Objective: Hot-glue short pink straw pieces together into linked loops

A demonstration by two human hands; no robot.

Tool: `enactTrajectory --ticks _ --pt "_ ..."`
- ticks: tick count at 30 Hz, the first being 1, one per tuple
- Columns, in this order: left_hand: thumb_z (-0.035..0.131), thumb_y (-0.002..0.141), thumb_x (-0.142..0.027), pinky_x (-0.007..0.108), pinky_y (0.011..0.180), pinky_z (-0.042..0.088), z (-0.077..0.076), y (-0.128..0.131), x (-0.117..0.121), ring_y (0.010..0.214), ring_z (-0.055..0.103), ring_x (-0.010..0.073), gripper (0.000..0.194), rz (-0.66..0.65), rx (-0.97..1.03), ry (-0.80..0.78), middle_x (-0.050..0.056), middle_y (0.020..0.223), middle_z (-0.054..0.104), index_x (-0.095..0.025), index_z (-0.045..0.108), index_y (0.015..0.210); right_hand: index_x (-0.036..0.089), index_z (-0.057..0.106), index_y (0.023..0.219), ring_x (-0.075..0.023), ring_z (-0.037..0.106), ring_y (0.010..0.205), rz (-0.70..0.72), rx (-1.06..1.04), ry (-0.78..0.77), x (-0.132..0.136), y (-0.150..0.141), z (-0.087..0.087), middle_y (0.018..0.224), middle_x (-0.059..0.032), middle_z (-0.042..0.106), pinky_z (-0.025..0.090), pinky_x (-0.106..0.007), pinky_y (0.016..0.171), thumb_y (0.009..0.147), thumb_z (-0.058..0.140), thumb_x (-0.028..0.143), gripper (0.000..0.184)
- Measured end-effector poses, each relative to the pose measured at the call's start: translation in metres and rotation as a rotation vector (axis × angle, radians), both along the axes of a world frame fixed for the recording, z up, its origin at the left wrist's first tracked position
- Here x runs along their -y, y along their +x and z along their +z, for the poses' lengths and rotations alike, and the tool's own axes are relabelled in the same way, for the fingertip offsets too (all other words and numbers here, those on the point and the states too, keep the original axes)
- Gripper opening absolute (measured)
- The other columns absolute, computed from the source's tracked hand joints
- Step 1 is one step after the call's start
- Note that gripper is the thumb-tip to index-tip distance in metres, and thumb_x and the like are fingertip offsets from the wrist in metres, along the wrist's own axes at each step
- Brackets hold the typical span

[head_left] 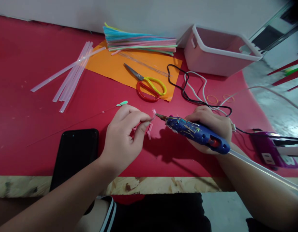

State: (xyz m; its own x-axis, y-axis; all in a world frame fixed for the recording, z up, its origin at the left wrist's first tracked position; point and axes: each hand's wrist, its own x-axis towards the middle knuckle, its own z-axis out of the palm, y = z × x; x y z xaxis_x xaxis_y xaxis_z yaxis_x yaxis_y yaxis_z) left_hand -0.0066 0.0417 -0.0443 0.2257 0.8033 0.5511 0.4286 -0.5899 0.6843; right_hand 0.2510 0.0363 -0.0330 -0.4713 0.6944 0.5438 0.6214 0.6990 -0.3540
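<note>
My left hand (127, 133) pinches a short pink pipe cleaner piece (153, 113) between thumb and forefinger. My right hand (209, 124) is wrapped round a blue hot glue gun (190, 129), its body spotted with dried glue and a clear glue stick (262, 169) sticking out of the back. The nozzle points left, very close to the pink piece; whether they touch I cannot tell. Below my left fingertips lie pink cut bits (149, 131) on the red table top. Just beyond the left hand, a thin wire carries a green fuzzy tip (122, 103).
Scissors (149, 85) lie on orange paper (103, 66), before a bundle of coloured pipe cleaners (141, 42). Glue sticks (74, 74) are at left, a black phone (75, 154) near the front edge. A pink bin (212, 58), cables (184, 91) and a purple power strip (272, 151) stand right.
</note>
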Motion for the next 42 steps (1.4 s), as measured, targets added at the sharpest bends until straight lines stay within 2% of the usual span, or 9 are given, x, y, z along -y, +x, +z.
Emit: enactTrajectory --ticks 3,7,10,13,17,23,33,39,42 --pt "0.06 0.092 -0.007 0.03 0.066 0.05 -0.0001 0.0002 0.0008 0.072 0.056 0.0153 0.017 -0.018 0.0 -0.032 0.002 0.083 0.061 -0.021 0.066 0.086 0.025 0.06 0.095 -0.0191 0.06 0.062 -0.005 0.007 0.002 -0.0005 0.0011 -0.0011 0.072 -0.0016 0.066 0.048 -0.038 0.065 0.081 0.066 0.024 0.014" --pt "0.063 0.092 -0.011 0.027 0.063 0.048 -0.0011 0.0002 -0.0003 0.077 0.058 0.0147 0.011 -0.028 0.092 -0.181 0.002 0.087 0.061 -0.02 0.068 0.089 0.024 0.061 0.095 -0.0189 0.06 0.066 -0.053 -0.029 -0.003 -0.001 0.0032 -0.0044 0.075 -0.0026 0.066 0.047 -0.036 0.064 0.08 0.066 0.024 0.015" --pt "0.066 0.089 -0.016 0.026 0.06 0.048 -0.001 0.0006 -0.0023 0.081 0.06 0.0159 0.006 -0.059 0.238 -0.302 0.002 0.086 0.061 -0.02 0.069 0.087 0.023 0.062 0.096 -0.0182 0.059 0.066 0.016 -0.069 0.004 -0.0009 0.004 -0.0068 0.076 -0.0022 0.066 0.048 -0.037 0.067 0.083 0.067 0.026 0.014" --pt "0.068 0.088 -0.018 0.026 0.06 0.048 0.001 0.0014 -0.0032 0.078 0.059 0.015 0.005 -0.102 0.285 -0.366 0.002 0.085 0.062 -0.02 0.071 0.084 0.023 0.063 0.099 -0.0179 0.058 0.067 0.09 -0.06 -0.021 -0.0001 0.0036 -0.0084 0.078 -0.0022 0.067 0.048 -0.038 0.073 0.091 0.062 0.025 0.009" --pt "0.068 0.087 -0.017 0.026 0.061 0.047 0.0031 0.0018 -0.0031 0.079 0.058 0.0144 0.006 -0.145 0.31 -0.409 0.002 0.084 0.062 -0.019 0.073 0.085 0.023 0.065 0.099 -0.0176 0.059 0.069 0.079 -0.061 -0.053 0.0008 0.0037 -0.0095 0.078 -0.002 0.067 0.047 -0.039 0.075 0.095 0.059 0.028 0.009" --pt "0.07 0.085 -0.015 0.025 0.06 0.047 0.0016 0.0012 -0.0029 0.077 0.058 0.013 0.008 -0.164 0.335 -0.397 0.001 0.085 0.063 -0.02 0.075 0.086 0.022 0.064 0.1 -0.0159 0.059 0.069 0.082 -0.043 -0.033 -0.0006 0.0052 -0.0088 0.081 -0.0015 0.068 0.046 -0.038 0.078 0.094 0.06 0.024 0.008" --pt "0.069 0.086 -0.015 0.025 0.061 0.046 0.002 0.0014 -0.0017 0.079 0.059 0.0139 0.007 -0.155 0.332 -0.377 0.001 0.085 0.062 -0.021 0.073 0.083 0.023 0.062 0.096 -0.0174 0.057 0.064 -0.002 -0.064 0.007 -0.0006 0.0056 -0.0072 0.073 -0.0014 0.065 0.046 -0.037 0.069 0.087 0.07 0.026 0.012" --pt "0.068 0.088 -0.014 0.026 0.063 0.047 0.0016 0.0011 -0.002 0.081 0.059 0.014 0.008 -0.185 0.322 -0.364 0.001 0.086 0.061 -0.021 0.071 0.084 0.024 0.063 0.097 -0.017 0.059 0.064 0.097 -0.088 -0.004 -0.0009 0.0032 -0.0059 0.075 -0.0016 0.066 0.047 -0.038 0.071 0.093 0.063 0.024 0.004" --pt "0.067 0.089 -0.011 0.025 0.065 0.047 0.0011 0.0003 -0.0022 0.08 0.057 0.0129 0.011 -0.219 0.322 -0.338 0.0 0.086 0.061 -0.022 0.069 0.086 0.023 0.063 0.097 -0.0161 0.058 0.066 0.083 -0.07 -0.006 -0.0013 0.0048 -0.0056 0.076 -0.0016 0.066 0.046 -0.037 0.072 0.092 0.063 0.022 0.005"
